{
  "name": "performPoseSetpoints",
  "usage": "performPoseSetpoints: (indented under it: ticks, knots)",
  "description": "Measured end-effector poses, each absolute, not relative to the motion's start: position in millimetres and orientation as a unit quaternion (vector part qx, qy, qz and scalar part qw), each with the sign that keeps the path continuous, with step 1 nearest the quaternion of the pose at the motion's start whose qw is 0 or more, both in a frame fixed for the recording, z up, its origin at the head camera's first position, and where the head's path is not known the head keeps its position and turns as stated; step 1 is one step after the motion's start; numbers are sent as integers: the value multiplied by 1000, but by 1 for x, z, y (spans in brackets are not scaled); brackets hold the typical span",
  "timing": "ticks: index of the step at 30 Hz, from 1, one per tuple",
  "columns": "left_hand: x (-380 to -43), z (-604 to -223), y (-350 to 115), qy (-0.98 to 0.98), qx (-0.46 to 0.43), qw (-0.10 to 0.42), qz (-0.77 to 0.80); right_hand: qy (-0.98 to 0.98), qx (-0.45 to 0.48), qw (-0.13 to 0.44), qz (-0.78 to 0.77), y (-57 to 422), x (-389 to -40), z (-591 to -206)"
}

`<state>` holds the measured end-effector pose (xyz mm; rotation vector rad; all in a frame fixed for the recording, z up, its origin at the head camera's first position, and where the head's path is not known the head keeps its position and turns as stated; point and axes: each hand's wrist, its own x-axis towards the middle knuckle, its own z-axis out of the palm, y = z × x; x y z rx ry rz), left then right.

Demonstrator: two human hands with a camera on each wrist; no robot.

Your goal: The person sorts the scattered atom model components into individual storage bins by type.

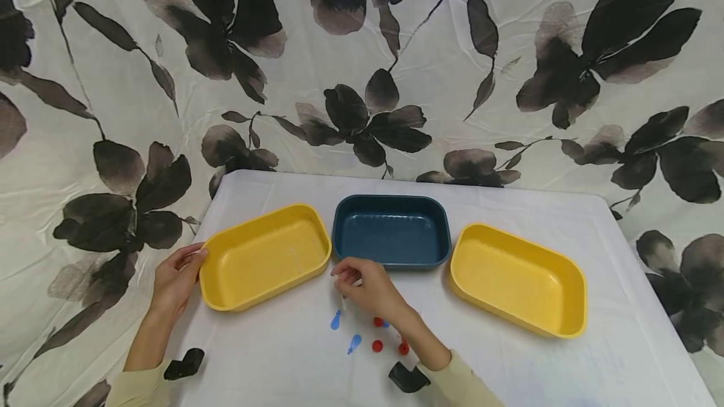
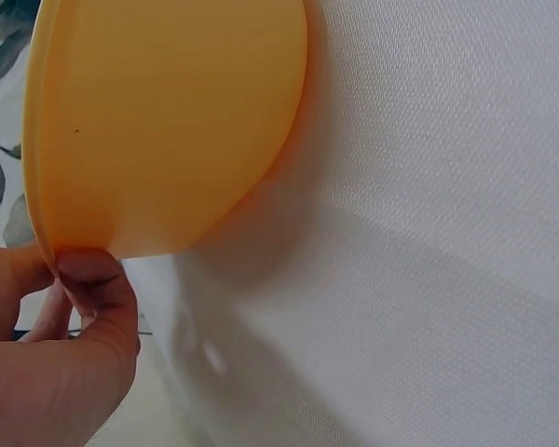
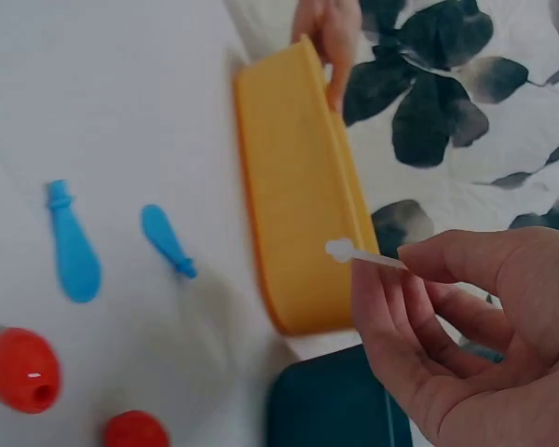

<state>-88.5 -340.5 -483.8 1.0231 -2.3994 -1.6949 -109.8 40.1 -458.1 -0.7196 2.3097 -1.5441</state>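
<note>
With thumb and fingers, my left hand (image 1: 172, 284) pinches the rim at the left end of the left yellow tray (image 1: 266, 259). My right hand (image 1: 370, 287) is raised in front of the gap between that tray and the dark blue tray (image 1: 391, 231). Between its thumb and fingers it pinches a small white stick with a rounded end (image 3: 339, 250), clearest in the right wrist view. Below that hand lie small blue paddle-shaped pieces (image 1: 354, 344) and several red beads (image 1: 377, 346) with holes. The right forearm partly covers some of these pieces.
A second yellow tray (image 1: 520, 278) stands at an angle on the right. All the trays sit on a white-covered table (image 1: 283, 357). Floral cloth (image 1: 362, 49) hangs behind the table. Black wrist devices (image 1: 408, 377) are by both sleeves.
</note>
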Motion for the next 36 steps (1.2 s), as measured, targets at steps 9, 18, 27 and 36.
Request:
performPoseSetpoints:
  ticks: [9,18,27,36]
  knots:
    - [-91,-488,-350,-770,322,14,-551,795,-217,105,-556,21,-119,-453]
    - [-96,-491,-357,-776,300,9,-554,795,-204,90,-565,5,-129,-453]
    - [-102,-492,-365,-783,290,5,-550,790,-184,83,-579,-16,-140,-453]
    - [-103,-493,-365,-783,291,7,-550,772,-170,94,-606,-29,-150,-450]
